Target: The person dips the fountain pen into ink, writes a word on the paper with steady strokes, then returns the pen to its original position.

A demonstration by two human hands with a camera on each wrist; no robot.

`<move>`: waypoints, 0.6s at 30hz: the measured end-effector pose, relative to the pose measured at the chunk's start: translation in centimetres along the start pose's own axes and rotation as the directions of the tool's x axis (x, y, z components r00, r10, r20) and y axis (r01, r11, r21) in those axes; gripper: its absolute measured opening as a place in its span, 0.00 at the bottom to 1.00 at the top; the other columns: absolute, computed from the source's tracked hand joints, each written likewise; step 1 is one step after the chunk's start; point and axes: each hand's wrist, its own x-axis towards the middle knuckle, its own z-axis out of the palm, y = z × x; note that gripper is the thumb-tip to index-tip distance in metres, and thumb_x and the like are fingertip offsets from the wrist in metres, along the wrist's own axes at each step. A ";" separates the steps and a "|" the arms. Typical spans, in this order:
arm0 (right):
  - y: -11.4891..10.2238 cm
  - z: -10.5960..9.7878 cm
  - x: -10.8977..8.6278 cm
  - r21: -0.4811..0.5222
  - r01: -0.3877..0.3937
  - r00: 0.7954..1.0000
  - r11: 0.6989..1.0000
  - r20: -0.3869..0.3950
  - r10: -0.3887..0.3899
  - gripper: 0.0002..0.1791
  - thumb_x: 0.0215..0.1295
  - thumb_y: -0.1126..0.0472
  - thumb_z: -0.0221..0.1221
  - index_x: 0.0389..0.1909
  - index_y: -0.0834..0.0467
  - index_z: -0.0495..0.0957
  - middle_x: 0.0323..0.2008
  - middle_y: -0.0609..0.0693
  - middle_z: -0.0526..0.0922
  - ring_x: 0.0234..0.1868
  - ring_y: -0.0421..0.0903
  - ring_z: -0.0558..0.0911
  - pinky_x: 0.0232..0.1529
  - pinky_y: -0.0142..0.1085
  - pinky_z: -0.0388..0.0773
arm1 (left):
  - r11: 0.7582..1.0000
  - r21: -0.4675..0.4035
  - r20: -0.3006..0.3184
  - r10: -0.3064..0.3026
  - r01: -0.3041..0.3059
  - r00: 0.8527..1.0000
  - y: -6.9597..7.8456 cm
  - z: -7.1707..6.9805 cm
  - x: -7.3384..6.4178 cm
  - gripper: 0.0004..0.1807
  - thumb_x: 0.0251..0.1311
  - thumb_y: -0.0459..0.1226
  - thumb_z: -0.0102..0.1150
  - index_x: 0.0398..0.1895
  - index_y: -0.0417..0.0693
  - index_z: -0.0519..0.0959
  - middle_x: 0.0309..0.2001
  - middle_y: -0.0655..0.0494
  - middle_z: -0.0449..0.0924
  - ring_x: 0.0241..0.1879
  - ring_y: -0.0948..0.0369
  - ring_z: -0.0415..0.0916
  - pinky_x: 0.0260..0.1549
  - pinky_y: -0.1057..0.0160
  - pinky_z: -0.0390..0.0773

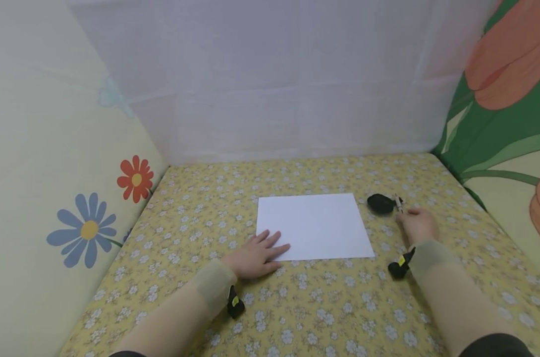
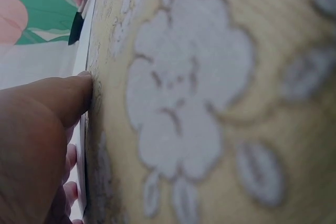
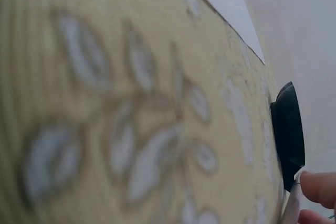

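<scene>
A blank white sheet of paper [image 1: 314,225] lies on the patterned cloth. My left hand [image 1: 254,255] rests flat on its near left corner, fingers spread; in the left wrist view the thumb [image 2: 79,90] lies along the paper's edge. To the right of the sheet is a rounded black object [image 1: 380,204] with a narrow end, seen as a dark shape [image 3: 289,135] in the right wrist view. My right hand [image 1: 418,225] pinches a slim whitish stick [image 1: 399,203] at that narrow end. I cannot tell whether the stick is joined to the black object.
A yellow cloth with white flowers [image 1: 185,238] covers the table. A plain white sheet [image 1: 297,89] hangs behind its far edge. Flower-printed panels stand at the left [image 1: 51,163] and right [image 1: 511,119]. Small black wrist cameras hang under both wrists.
</scene>
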 end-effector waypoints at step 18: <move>0.0 1.0 -0.1 -0.114 0.001 0.993 0.993 -0.114 -0.014 0.31 0.69 0.41 0.51 0.66 0.55 0.71 0.59 0.60 0.75 0.55 0.59 0.73 0.48 0.52 0.70 | 1.000 0.019 -0.006 0.001 -0.001 1.000 0.2 -0.1 -0.2 0.31 0.73 0.57 0.37 0.76 0.66 0.51 0.77 0.52 0.37 0.74 0.46 0.34 0.69 0.41 0.44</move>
